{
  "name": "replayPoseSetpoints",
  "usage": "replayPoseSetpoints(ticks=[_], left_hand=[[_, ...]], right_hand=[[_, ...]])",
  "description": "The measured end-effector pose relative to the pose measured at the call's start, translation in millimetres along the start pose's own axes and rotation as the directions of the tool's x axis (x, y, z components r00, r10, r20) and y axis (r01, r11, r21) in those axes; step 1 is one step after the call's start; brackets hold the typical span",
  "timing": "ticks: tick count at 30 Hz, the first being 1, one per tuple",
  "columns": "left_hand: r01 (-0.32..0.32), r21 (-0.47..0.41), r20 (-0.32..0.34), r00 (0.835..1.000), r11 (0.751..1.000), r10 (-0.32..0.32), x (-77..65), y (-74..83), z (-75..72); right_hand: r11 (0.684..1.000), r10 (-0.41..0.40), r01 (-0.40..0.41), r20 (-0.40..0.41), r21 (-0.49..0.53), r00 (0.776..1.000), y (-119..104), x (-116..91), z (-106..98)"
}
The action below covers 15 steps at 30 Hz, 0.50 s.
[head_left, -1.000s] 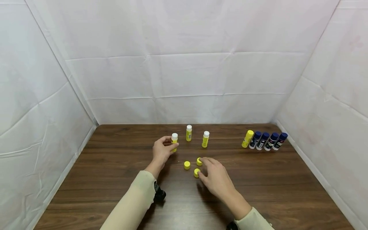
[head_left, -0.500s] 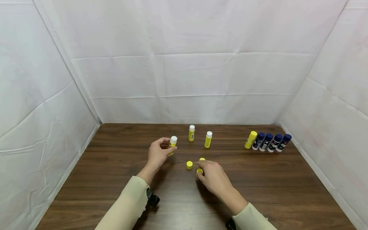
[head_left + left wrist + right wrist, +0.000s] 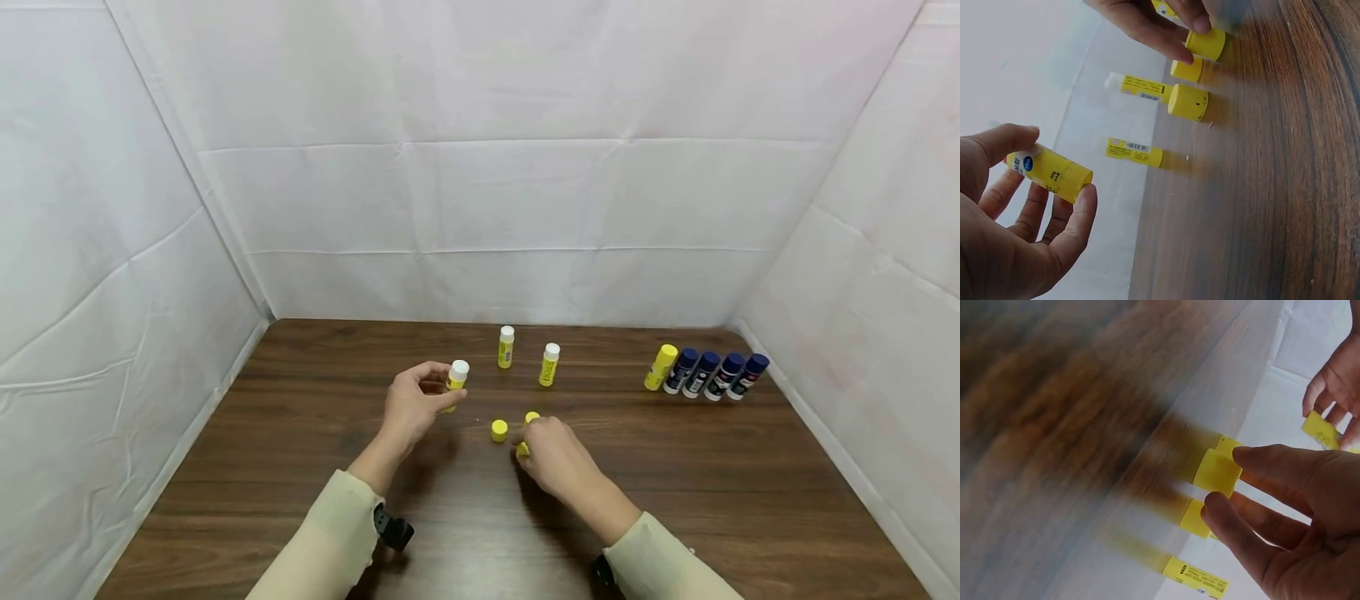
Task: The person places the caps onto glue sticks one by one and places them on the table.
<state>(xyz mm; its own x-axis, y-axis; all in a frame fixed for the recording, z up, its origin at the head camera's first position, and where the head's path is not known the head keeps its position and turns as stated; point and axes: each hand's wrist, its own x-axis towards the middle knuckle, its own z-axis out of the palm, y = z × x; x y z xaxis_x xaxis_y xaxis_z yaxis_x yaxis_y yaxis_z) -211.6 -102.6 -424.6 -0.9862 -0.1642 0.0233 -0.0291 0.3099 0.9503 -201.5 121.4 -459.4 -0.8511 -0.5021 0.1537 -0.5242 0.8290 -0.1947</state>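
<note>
My left hand holds an uncapped yellow glue stick with its white top up, just above the table. Its thumb and fingers curl round the yellow barrel in the left wrist view. My right hand pinches a yellow cap between thumb and finger, low at the tabletop. Two more yellow caps stand close by: one to its left, another just behind, partly hidden by the fingers. Two uncapped glue sticks stand upright farther back.
At the back right, a yellow capped stick stands in a row with several blue-capped sticks. White sheet walls enclose the dark wooden table at the back and sides.
My left hand has drawn the glue stick a little nearer, lifting it off the table. The right hand's fingers have closed on the nearest cap. The view has shifted slightly.
</note>
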Motion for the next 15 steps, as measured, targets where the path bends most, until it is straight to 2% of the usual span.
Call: replayPoseSetpoints(ticks=[8, 15], left_hand=[[-0.015, 0.049, 0.010, 1.000, 0.999, 0.015, -10.0, 3.0, -6.8], [-0.034, 0.051, 0.007, 0.999, 0.998, 0.034, -16.2, 0.2, -11.6]], right_hand=[[1.000, 0.009, -0.011, 0.069, 0.029, 0.998, 0.1, 0.9, -3.3], [0.999, 0.023, -0.026, 0.083, 0.040, 0.996, -1.2, -0.6, -3.1]])
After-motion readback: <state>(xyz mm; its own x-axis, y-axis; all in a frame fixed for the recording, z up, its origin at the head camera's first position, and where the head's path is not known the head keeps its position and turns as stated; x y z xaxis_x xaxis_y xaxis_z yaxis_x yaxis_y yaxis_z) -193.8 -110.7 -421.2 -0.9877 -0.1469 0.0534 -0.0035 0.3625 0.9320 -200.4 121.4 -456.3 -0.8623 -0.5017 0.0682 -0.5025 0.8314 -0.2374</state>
